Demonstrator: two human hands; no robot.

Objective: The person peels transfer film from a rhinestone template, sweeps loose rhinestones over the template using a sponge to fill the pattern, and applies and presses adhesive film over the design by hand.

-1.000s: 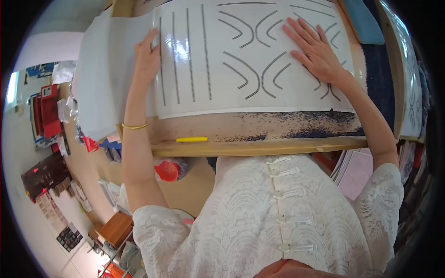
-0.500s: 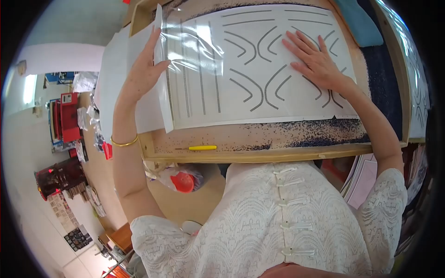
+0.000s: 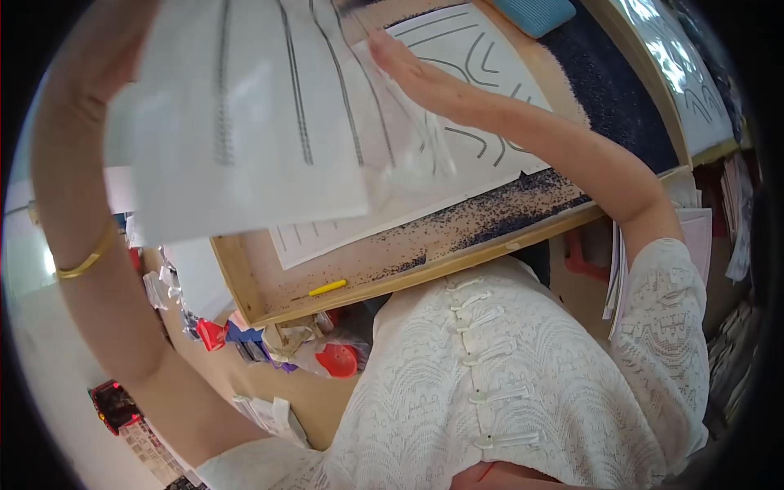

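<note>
My left hand, blurred and partly cut off at the top left, holds up the left edge of a patterned sheet. Its fingers are partly hidden. Long rows of dark dots run down the sheet, which looks white on the left and turns to clear, wrinkled film on the right. My right hand lies with straight fingers where the raised part meets the flat part. Below, white paper with curved dark dotted lines rests in a shallow wooden tray.
A yellow-handled tool lies near the tray's front left corner. Dark grains cover the tray floor in front and at right. A blue pad sits at the back. Below the tray stands a bag with a red item.
My left hand has lifted the sheet's left side up towards the camera. My right hand has shifted left across the sheet. The view has turned and moved.
</note>
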